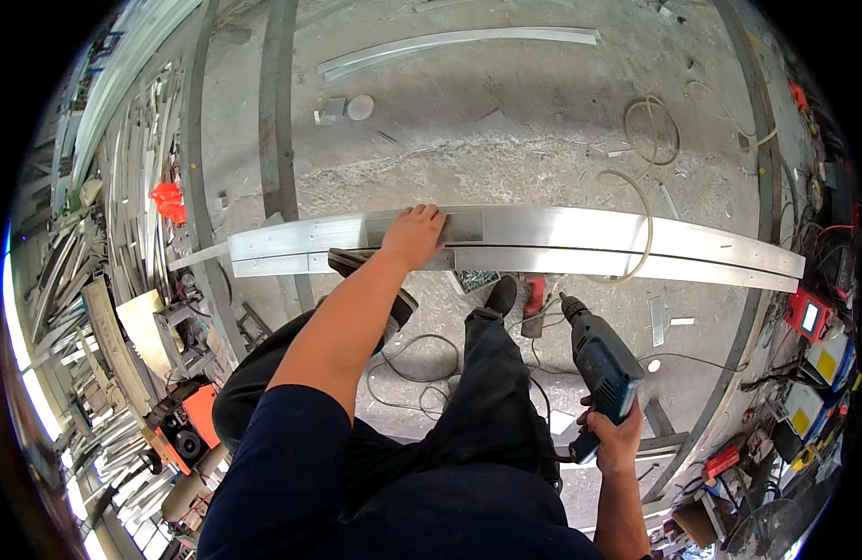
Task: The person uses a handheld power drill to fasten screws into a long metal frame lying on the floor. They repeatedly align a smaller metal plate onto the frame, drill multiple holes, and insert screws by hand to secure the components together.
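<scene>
Two long silvery aluminium profiles (561, 227) lie side by side across the view in front of me, with a narrow dark gap between them. A short, darker grey metal plate (465, 227) rests on the far one, left of the middle. My left hand (416, 236) bears on this plate, its fingers close together and bent at the profile's far edge. In my right hand (614, 437) is a dark blue-grey power drill (602, 359), gripped by its handle. The drill's chuck points away from me toward the near profile, apart from it; any bit at its tip is too small to make out.
Under the profiles stands a tray of small screws (475, 279), beside a red-and-dark power tool (534, 308). A pale hose (647, 219) loops over the profiles. Cables (421, 383) lie near my feet. Metal offcuts (137, 177) crowd the left; a red machine (809, 315) stands at right.
</scene>
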A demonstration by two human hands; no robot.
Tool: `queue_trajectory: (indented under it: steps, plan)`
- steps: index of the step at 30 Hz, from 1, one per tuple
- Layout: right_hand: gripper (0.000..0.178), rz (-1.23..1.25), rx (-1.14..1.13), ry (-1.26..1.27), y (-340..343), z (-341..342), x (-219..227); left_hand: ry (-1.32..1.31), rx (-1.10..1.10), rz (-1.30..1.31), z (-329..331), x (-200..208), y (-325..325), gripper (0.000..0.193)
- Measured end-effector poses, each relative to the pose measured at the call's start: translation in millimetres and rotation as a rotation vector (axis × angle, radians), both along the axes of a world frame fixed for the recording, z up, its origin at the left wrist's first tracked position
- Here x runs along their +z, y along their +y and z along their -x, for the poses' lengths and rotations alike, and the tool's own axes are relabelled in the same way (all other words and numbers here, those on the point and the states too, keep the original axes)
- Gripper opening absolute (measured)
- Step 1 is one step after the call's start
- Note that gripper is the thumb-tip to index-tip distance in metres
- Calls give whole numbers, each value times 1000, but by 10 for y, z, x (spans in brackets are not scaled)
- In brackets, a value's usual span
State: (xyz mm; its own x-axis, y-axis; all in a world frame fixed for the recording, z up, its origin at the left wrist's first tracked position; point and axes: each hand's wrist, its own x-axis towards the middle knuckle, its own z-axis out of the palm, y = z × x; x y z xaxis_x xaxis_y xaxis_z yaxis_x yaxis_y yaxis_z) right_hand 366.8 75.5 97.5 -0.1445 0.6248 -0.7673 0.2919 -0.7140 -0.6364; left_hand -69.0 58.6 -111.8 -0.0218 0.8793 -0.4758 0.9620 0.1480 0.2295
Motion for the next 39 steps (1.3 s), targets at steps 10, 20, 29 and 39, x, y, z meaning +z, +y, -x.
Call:
queue_trajectory:
  steps: [10, 20, 29, 39]
  plan:
    - [48, -5, -27, -24, 0, -86, -101, 69, -41, 41, -216, -224, 222, 62]
    - [49, 48, -18, -29, 47, -113, -141, 114, -85, 91, -238, -213, 296, 61]
    - [48, 11, -6, -44, 67, -176, -164, 95, -41, 112, -231, -55, 298, 61]
    - [59, -80, 57, 8, 148, -200, 5, 295, 216, -96, 1154, 2005, 599, 68]
